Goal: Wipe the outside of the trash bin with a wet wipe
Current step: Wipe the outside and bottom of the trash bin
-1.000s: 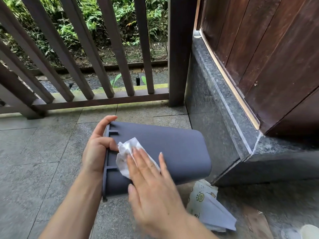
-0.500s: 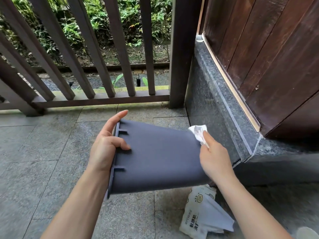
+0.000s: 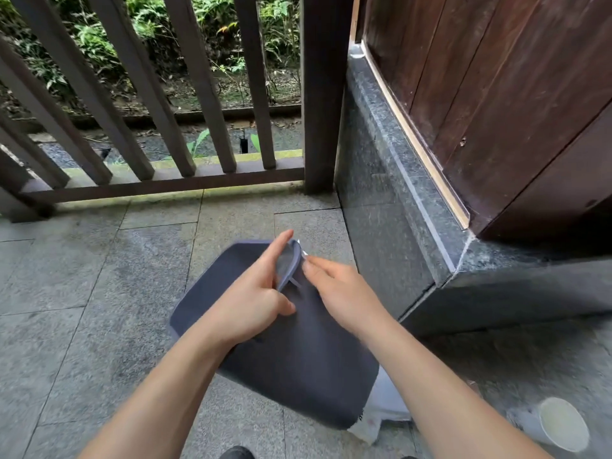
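The dark grey trash bin is held tilted above the stone floor, its rim turned away from me. My left hand grips the bin at its rim, index finger stretched along the edge and the other fingers curled. My right hand lies on the bin's side just below the rim, fingers over the white wet wipe, of which only a small tip shows.
A white wipe packet lies on the floor under the bin. A white paper cup lies at the lower right. A stone ledge under a wooden door runs along the right, and a wooden railing closes the far side.
The bin has been turned so its rim faces away from me. My right hand moved with the wipe from the bin's far right end to the rim, close to my left hand.
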